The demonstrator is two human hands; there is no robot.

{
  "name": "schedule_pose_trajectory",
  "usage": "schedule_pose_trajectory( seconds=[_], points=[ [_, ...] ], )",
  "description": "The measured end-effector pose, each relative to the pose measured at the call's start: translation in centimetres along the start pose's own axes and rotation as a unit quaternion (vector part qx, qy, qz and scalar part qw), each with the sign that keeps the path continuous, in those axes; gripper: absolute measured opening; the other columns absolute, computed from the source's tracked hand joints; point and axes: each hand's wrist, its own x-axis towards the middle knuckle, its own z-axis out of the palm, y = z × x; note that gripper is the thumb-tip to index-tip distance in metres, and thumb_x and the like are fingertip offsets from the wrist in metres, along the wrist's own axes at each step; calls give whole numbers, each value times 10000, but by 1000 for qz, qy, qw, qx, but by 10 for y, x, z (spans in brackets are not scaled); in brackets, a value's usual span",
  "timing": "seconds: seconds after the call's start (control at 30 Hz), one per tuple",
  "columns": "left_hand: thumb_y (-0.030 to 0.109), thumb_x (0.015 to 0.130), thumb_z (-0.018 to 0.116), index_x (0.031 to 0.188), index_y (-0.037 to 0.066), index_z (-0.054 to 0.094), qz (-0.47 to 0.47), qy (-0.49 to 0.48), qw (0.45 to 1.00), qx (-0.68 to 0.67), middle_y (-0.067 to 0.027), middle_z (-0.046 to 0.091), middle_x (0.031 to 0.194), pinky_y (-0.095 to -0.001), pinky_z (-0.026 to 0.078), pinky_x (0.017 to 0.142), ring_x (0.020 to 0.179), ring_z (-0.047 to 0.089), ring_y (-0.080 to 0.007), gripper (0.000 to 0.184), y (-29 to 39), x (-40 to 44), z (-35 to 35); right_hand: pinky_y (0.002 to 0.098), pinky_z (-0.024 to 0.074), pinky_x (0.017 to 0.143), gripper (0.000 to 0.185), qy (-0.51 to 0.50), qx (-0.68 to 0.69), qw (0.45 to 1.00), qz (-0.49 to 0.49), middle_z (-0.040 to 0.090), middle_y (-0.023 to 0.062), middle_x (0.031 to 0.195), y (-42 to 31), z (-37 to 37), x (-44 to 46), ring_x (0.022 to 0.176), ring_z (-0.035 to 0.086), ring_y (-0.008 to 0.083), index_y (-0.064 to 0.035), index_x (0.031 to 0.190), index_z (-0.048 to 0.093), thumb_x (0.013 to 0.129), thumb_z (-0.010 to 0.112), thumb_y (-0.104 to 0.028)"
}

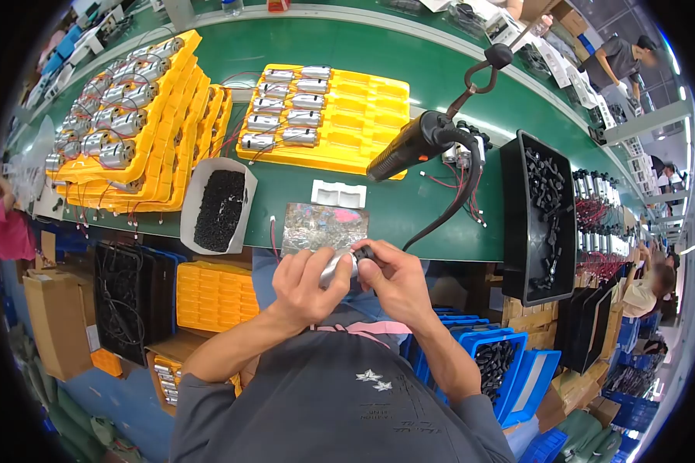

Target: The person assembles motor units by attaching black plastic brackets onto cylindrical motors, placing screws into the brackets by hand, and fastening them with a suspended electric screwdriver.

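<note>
My left hand is wrapped round a silver cylindrical motor near the table's front edge. At the motor's right end, my right hand pinches a small black part with thumb and fingers. Part of the motor and the black part is hidden by my fingers. Just beyond my hands lies a worn metal plate, with a white two-slot holder behind it. A red wire with a white connector shows left of the plate.
A yellow tray carries motors in its left half. Stacked yellow trays with wired motors stand left. A white box holds small black pieces. A black power screwdriver hangs over the table. Right is a black bin of black parts.
</note>
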Motion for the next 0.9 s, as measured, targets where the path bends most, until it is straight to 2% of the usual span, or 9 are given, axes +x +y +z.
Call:
schedule_pose_trajectory(
  seconds=[0.07,0.2,0.27,0.37,0.43,0.53,0.67,0.77,0.9],
  points=[
    [73,653,664,1065,46,596,-48,-38,998,7,-145,573,935,-339,427,591,762,543,-262,419,0,-12,6,215,425,600,271,-6,-34,999,30,525,17,885,6,3,7,690,498,60,56,1120,569,923,588,-128],
    [-39,700,635,1302,-60,377,-258,-189,945,-72,-261,475,1159,-438,401,876,1021,461,-426,655,14,-30,7,271,456,652,288,-25,-213,974,-81,580,82,899,25,0,30,699,552,167,41,1131,580,883,608,-102],
    [-12,743,634,1302,-71,374,-324,-218,906,-164,-274,472,1158,-450,393,892,1031,456,-429,619,21,-35,3,309,470,688,305,-67,-318,932,-163,610,131,919,22,-5,40,731,588,240,31,1131,589,850,621,-84],
    [78,770,681,1283,-72,411,-405,-238,846,-252,-264,515,1112,-444,391,907,1014,476,-402,599,18,-36,2,360,473,770,319,-89,-395,894,-192,627,205,986,28,-8,53,864,612,341,17,1115,610,809,630,-69],
    [104,749,706,1270,-50,445,-466,-251,804,-272,-248,543,1078,-431,404,896,988,500,-380,603,10,-27,4,373,482,809,301,-79,-386,913,-106,643,228,1019,14,-8,62,929,630,356,13,1097,638,808,628,-72],
    [114,722,721,1209,-12,503,-392,-178,888,-161,-223,575,1010,-431,432,850,931,531,-375,548,4,-22,32,370,490,820,293,-16,-410,911,-27,653,230,993,4,-5,80,917,641,361,-7,1079,660,794,641,-75],
    [109,715,697,1099,-14,522,-338,-145,926,-79,-218,553,895,-463,435,725,836,532,-388,439,-6,-10,65,367,506,786,250,126,-423,897,-19,664,212,929,10,-6,102,860,663,338,-56,1012,703,770,671,-109],
    [146,730,691,1050,-17,521,-346,-155,920,-100,-236,555,876,-463,450,696,811,553,-399,398,-7,-5,81,433,497,753,206,173,-471,864,-35,659,188,873,23,-10,115,878,620,375,-151,921,730,756,608,-162],
    [213,724,701,939,-24,524,-345,-179,920,-53,-224,565,802,-465,465,667,750,583,-389,366,-10,0,97,429,444,767,176,210,-504,829,-119,675,133,764,38,-12,132,800,630,338,-142,831,749,704,627,-146]
  ],
)
